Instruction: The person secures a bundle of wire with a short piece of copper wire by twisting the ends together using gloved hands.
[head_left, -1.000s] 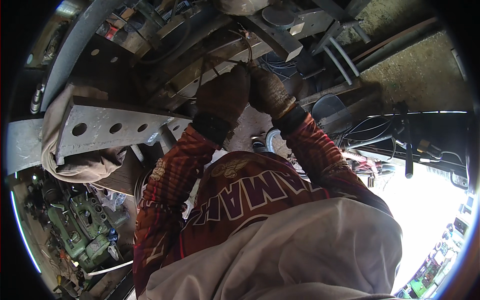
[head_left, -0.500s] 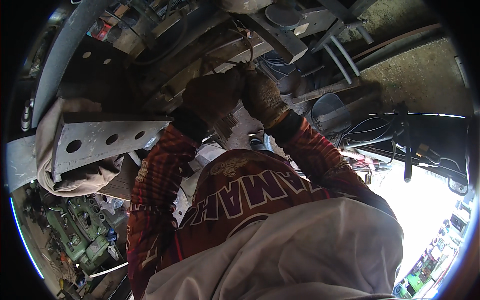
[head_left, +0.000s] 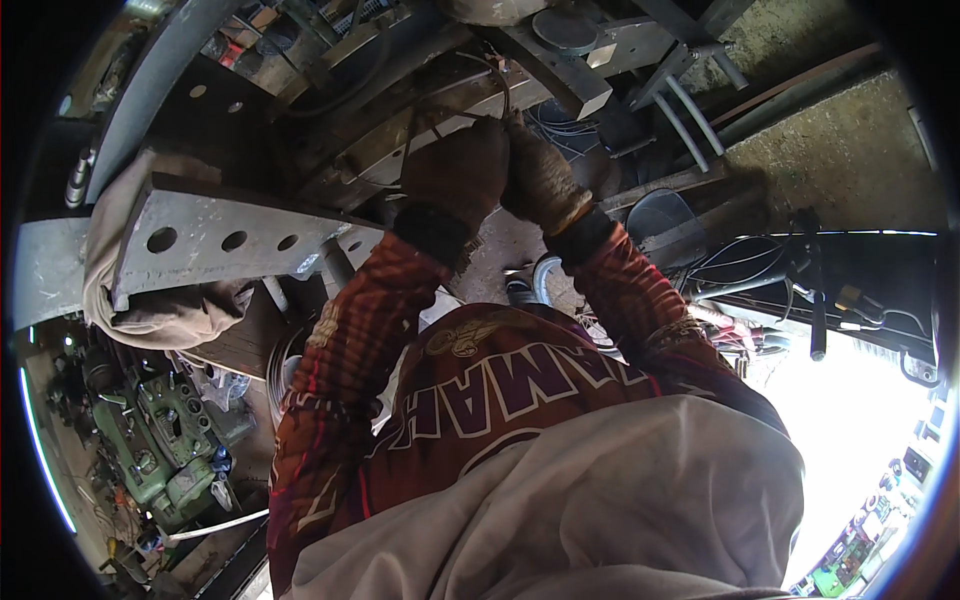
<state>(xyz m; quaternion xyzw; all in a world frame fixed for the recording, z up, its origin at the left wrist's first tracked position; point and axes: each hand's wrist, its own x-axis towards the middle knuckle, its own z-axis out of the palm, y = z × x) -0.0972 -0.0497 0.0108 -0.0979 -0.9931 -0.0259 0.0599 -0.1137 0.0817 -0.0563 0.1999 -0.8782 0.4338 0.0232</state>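
Observation:
Both my hands wear dirty work gloves and meet at the upper middle, in front of a long metal beam [head_left: 450, 118]. My left hand [head_left: 456, 172] is closed, back of the glove toward me, its fingertips hidden. Beside it my right hand [head_left: 542, 182], in a knit glove, is closed too. A thin dark wire [head_left: 506, 92] rises in a curve from where the hands meet and bends left over the beam. The exact grip on it is hidden behind the gloves.
A pale metal bar with round holes [head_left: 205, 240] juts in at the left, over a draped beige cloth [head_left: 165, 325]. A green machine [head_left: 165, 455] stands lower left. Metal rods [head_left: 690, 122] stick out at upper right, above a dark rounded pan [head_left: 660, 222]. Cables [head_left: 740, 265] hang at the right.
Both hands have shifted a little to the right, the left one more and slightly upward. The wire's loop now shows wider above them. The view has turned slightly.

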